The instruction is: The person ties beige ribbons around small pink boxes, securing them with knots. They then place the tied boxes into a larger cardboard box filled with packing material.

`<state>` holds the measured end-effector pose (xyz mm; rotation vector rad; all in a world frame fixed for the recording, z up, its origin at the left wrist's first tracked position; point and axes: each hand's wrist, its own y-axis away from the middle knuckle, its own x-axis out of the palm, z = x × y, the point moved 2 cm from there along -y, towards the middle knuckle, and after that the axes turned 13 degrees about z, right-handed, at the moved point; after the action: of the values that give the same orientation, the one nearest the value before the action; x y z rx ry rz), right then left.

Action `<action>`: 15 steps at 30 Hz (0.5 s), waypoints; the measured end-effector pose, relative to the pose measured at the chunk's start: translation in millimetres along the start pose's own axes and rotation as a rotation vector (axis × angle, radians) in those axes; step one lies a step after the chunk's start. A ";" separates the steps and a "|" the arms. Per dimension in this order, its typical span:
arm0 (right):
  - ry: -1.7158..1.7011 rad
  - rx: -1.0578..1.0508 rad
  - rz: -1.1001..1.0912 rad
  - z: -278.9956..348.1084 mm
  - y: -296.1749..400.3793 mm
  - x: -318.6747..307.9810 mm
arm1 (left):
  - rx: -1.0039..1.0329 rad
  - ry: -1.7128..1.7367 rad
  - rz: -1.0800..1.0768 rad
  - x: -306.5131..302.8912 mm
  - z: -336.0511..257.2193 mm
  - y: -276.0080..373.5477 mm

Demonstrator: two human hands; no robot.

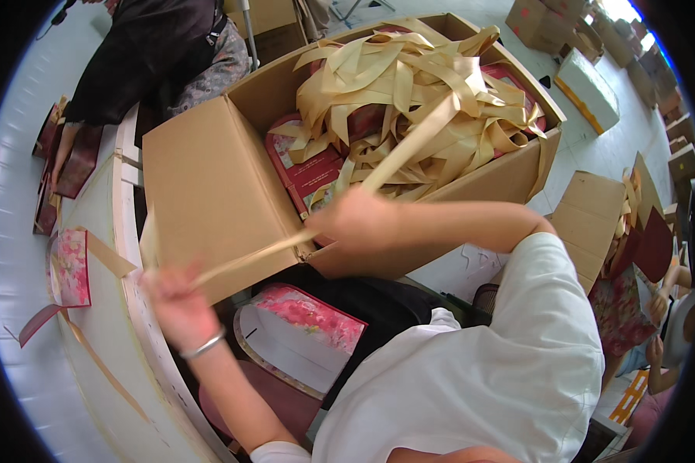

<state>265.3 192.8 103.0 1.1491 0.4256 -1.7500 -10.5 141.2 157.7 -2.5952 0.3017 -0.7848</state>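
Observation:
A gold satin ribbon [408,144] runs from a heap of ribbons [394,69] down through my right hand [356,220] and on to my left hand [179,301]. Both hands are blurred, but the ribbon passes into each. The heap lies in a large cardboard box [480,173], over dark red boxes [313,171] with floral print. My right hand is over the box's near corner; my left is past its folded-out flap [208,191], by the table edge. On my lap stands an open pink floral box with a rounded end [301,333], its inside white.
On the white table [116,347] at left are a floral box piece [72,266] and a loose ribbon [101,362]. A person in dark clothes [145,52] works at the upper left. Other people's hands [657,324] are at the far right. Cartons [541,26] stand behind.

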 end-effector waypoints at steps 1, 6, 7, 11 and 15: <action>0.042 0.105 -0.083 -38.0 -1.7 -0.3 | 0.057 0.552 -0.095 -18.3 -30.5 4.3; 0.287 0.565 -0.229 -225.6 79.5 -10.4 | 0.645 -0.632 -0.831 -121.7 -254.1 103.0; 0.178 0.556 -0.258 -258.2 106.2 -14.4 | 0.649 -0.806 -0.938 -137.2 -283.1 127.5; 0.580 0.818 -0.455 -330.6 169.0 -61.3 | 0.595 -1.214 -1.155 -143.2 -326.1 179.3; 0.503 1.257 -0.064 -286.7 171.1 -121.8 | 0.510 -1.468 -1.068 -48.9 -267.7 126.1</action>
<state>568.8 377.8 99.0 2.4802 -0.4772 -1.7326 -213.6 -41.9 281.0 -1.9711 -1.4980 0.8195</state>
